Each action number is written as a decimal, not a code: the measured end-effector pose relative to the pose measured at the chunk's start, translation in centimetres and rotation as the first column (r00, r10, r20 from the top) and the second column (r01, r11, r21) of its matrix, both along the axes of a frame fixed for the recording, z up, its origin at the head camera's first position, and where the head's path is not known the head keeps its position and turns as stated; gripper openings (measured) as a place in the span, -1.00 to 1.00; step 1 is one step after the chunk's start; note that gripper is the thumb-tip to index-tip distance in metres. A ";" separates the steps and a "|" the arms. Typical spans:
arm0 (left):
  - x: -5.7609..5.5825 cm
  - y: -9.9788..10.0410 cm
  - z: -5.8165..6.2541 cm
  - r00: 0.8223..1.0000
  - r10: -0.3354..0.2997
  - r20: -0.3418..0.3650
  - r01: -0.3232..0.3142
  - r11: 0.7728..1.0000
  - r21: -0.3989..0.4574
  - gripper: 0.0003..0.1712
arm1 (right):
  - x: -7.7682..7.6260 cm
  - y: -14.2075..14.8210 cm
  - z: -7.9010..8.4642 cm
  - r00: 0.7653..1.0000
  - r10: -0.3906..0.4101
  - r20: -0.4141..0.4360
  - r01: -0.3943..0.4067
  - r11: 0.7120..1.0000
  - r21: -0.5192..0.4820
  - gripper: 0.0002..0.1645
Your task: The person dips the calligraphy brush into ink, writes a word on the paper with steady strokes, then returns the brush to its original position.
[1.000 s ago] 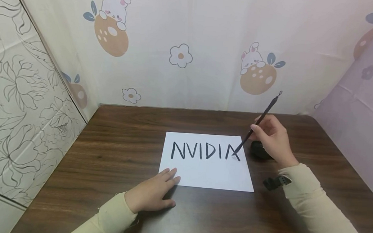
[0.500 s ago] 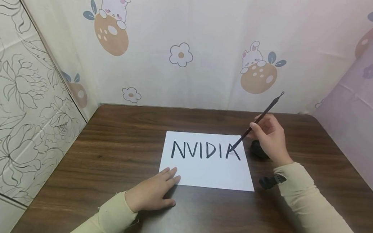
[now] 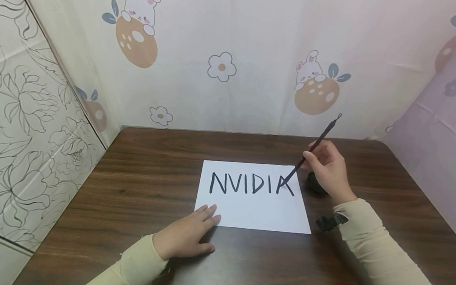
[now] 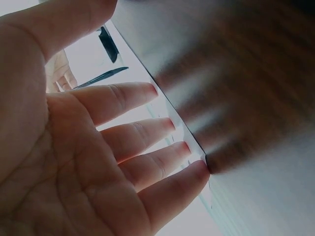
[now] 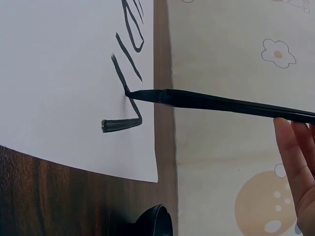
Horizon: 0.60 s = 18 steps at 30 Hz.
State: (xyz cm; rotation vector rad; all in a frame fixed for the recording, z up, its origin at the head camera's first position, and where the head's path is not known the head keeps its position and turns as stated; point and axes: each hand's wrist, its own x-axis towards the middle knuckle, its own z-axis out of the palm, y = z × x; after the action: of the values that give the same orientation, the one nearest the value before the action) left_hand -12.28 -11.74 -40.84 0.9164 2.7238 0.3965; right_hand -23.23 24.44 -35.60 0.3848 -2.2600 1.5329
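A dark calligraphy brush (image 3: 317, 141) slants between the thumb and fingers of my right hand (image 3: 329, 171). Its bristles touch the left stroke of the letter A, as the black bristle tip (image 5: 140, 95) shows in the right wrist view. White paper (image 3: 251, 212) lies flat on the table, with "NVIDIA" in black strokes across its upper half. My left hand (image 3: 187, 237) rests spread at the paper's lower left corner, fingertips on the sheet and thumb on the wood. In the left wrist view the left palm (image 4: 88, 162) shows, its fingers nearly straight.
A small dark, rounded container (image 3: 313, 183) stands right of the paper, partly behind the right hand. The brown wooden table (image 3: 141, 189) meets a patterned curtain (image 3: 255, 96) at the back. A black strap-like device (image 3: 331, 221) is on the right wrist.
My right hand has shifted slightly left, taking the brush tip from inside the A to its left stroke. Lately the brush's top end has leaned a little left. The left hand stays still.
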 end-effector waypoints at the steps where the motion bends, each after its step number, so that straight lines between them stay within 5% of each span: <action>1: 0.0 0.0 0.0 1.000 0.000 0.001 0.000 1.000 0.001 -0.21 | 0.2 -0.2 0.2 1.000 -0.002 -0.003 0.002 1.000 0.011 -0.72; 18: 0.1 0.0 0.2 1.000 0.004 0.014 -0.004 1.000 0.002 -0.21 | -0.7 0.8 -1.1 0.999 -0.031 -0.023 0.034 0.990 0.137 -0.64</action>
State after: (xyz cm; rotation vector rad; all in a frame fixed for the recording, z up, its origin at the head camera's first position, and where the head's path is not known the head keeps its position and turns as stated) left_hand -12.18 -11.72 -40.63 0.9055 2.7130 0.4048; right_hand -23.93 25.23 -36.71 0.3981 -2.3506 1.3551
